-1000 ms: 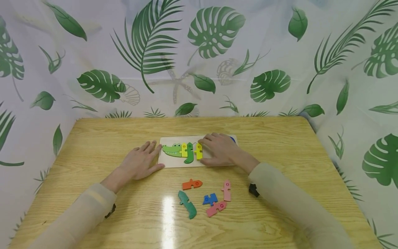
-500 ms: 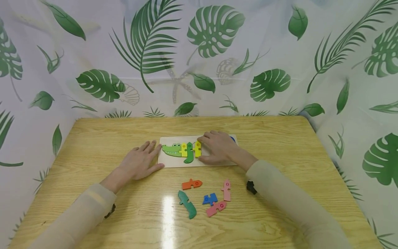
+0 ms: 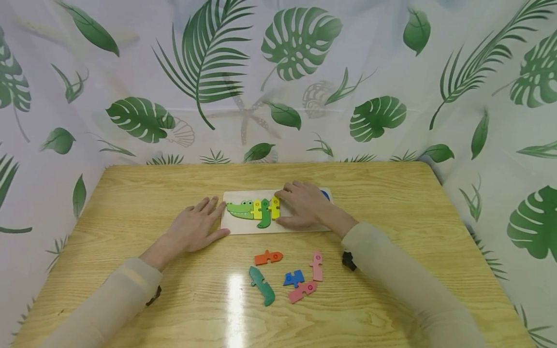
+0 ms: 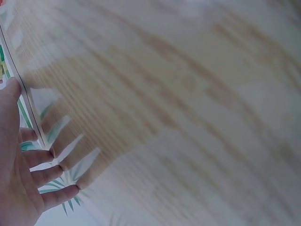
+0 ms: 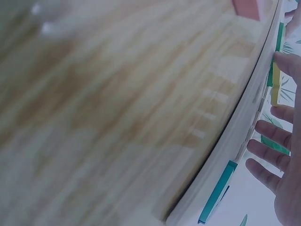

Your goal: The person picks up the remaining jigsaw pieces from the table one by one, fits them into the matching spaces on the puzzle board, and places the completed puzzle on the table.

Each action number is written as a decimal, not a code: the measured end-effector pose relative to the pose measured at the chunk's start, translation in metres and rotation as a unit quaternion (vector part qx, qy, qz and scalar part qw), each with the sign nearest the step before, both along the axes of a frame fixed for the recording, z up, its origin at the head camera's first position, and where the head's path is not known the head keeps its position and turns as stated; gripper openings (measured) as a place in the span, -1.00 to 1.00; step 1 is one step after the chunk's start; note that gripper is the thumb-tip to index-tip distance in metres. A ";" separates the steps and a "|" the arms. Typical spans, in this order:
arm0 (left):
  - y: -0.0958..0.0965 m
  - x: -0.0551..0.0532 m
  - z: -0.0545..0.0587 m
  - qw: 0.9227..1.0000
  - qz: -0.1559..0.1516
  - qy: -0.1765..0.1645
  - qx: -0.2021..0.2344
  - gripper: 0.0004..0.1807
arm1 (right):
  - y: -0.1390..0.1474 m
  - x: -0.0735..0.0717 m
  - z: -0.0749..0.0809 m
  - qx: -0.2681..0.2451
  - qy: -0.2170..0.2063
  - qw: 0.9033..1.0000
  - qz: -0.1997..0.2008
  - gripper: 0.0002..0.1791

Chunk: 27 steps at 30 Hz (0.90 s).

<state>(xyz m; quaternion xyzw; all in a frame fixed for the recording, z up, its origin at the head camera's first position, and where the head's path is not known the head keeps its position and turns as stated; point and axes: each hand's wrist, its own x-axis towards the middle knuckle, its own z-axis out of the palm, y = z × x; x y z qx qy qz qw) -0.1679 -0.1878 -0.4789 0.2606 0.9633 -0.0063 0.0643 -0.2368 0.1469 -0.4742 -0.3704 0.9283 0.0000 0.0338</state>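
A pale wooden puzzle board [image 3: 243, 226] lies mid-table. In it sit a green crocodile head [image 3: 241, 209], a yellow piece [image 3: 257, 209] and a dark green piece [image 3: 264, 214]. My right hand [image 3: 304, 209] lies flat on the board, its straight fingertips against a second yellow piece [image 3: 275, 208] beside the dark green one. A blue piece [image 3: 325, 194] peeks out behind that hand. In the right wrist view the spread fingers [image 5: 270, 143] reach over the board's edge [image 5: 235, 136]. My left hand [image 3: 197, 224] rests flat on the table, touching the board's left edge.
Loose pieces lie in front of the board: an orange one [image 3: 268, 257], a teal one [image 3: 262, 286], a blue one [image 3: 294, 278] and two pink ones [image 3: 317, 266] [image 3: 302, 291]. Leaf-print curtains close in the wooden table [image 3: 391, 203] on three sides.
My right hand has shifted slightly left, sliding the second yellow piece closer to the dark green piece. The left hand has not moved.
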 end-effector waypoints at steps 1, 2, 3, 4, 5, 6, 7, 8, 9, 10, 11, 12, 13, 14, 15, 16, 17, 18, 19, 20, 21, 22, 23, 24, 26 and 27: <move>0.000 0.000 0.000 1.000 0.000 0.001 -0.001 -0.11 | 0.000 0.000 0.000 0.000 -0.001 1.000 0.000 -0.18; 0.000 0.000 0.000 1.000 -0.002 0.004 -0.001 -0.11 | 0.000 0.000 0.000 0.001 -0.001 1.000 0.000 -0.18; 0.000 0.001 0.000 1.000 -0.002 0.004 -0.001 -0.11 | -0.001 0.000 0.000 0.003 -0.002 1.000 -0.001 -0.18; 0.000 0.001 0.000 1.000 -0.003 0.005 -0.002 -0.12 | -0.001 0.000 0.000 0.004 -0.002 1.000 -0.001 -0.19; 0.000 0.001 0.000 1.000 -0.003 0.005 -0.002 -0.12 | -0.001 0.000 0.000 0.006 -0.002 1.000 -0.002 -0.19; 0.000 0.001 0.000 1.000 -0.004 0.007 -0.001 -0.12 | -0.002 0.000 0.000 0.007 -0.002 1.000 -0.003 -0.19; 0.000 0.001 0.000 1.000 -0.005 0.007 -0.001 -0.12 | -0.002 0.000 0.000 0.008 -0.002 1.000 -0.003 -0.19; 0.000 0.001 0.000 1.000 -0.005 0.008 -0.001 -0.13 | -0.002 0.000 0.000 0.009 -0.002 1.000 -0.004 -0.19; 0.000 0.001 0.000 1.000 -0.005 0.008 -0.001 -0.13 | -0.002 -0.001 0.000 0.009 -0.002 1.000 -0.004 -0.19; -0.001 0.001 0.000 1.000 -0.005 0.008 -0.001 -0.13 | -0.002 -0.001 0.000 0.008 -0.003 1.000 -0.004 -0.19; -0.001 0.001 0.001 1.000 -0.004 0.007 -0.002 -0.12 | -0.003 -0.001 0.000 0.007 -0.004 1.000 -0.004 -0.19; -0.001 0.001 0.001 1.000 -0.004 0.007 -0.002 -0.12 | -0.003 -0.001 0.000 0.007 -0.005 1.000 -0.004 -0.19; -0.001 0.001 0.001 1.000 -0.003 0.006 -0.002 -0.12 | -0.003 -0.001 0.000 0.006 -0.006 1.000 -0.004 -0.19; -0.001 0.001 0.000 1.000 -0.002 0.005 -0.002 -0.12 | -0.003 -0.001 0.000 0.005 -0.008 1.000 -0.004 -0.19; -0.001 0.001 0.000 1.000 -0.001 0.004 -0.002 -0.13 | -0.004 -0.001 0.000 0.005 -0.008 1.000 -0.004 -0.19; -0.001 0.001 0.000 1.000 0.000 0.003 -0.002 -0.12 | -0.004 -0.001 0.000 0.005 -0.008 1.000 -0.004 -0.19; -0.001 0.000 0.000 1.000 -0.001 0.002 -0.001 -0.12 | -0.004 -0.001 0.000 0.006 -0.008 1.000 -0.003 -0.19; -0.001 0.000 0.000 1.000 -0.002 0.002 -0.001 -0.12 | -0.004 -0.001 -0.001 0.008 -0.009 1.000 -0.004 -0.19; -0.001 0.000 0.000 1.000 -0.003 0.000 0.000 -0.12 | -0.004 -0.001 -0.001 0.010 -0.008 1.000 -0.003 -0.19; -0.001 0.000 0.000 1.000 -0.003 -0.001 -0.001 -0.11 | -0.004 -0.001 -0.001 0.012 -0.009 1.000 -0.003 -0.19; -0.001 0.000 0.000 1.000 -0.004 -0.001 -0.002 -0.11 | -0.003 -0.001 -0.002 0.013 -0.009 1.000 -0.003 -0.18; 0.000 0.000 0.000 1.000 -0.005 -0.003 -0.002 -0.10 | -0.003 -0.001 -0.002 0.014 -0.011 1.000 -0.003 -0.18; 0.000 0.000 0.000 1.000 -0.005 -0.004 -0.002 -0.10 | -0.003 -0.001 -0.002 0.014 -0.013 1.000 -0.004 -0.18; 0.000 0.000 0.000 1.000 -0.004 -0.005 -0.002 -0.10 | -0.003 -0.001 -0.002 0.013 -0.014 1.000 -0.005 -0.18; 0.000 0.000 0.000 1.000 -0.003 -0.006 -0.004 -0.09 | -0.003 -0.001 -0.002 0.010 -0.015 1.000 -0.004 -0.19; 0.000 0.000 0.000 1.000 -0.003 -0.005 -0.004 -0.09 | -0.003 -0.001 -0.003 0.009 -0.015 1.000 -0.004 -0.19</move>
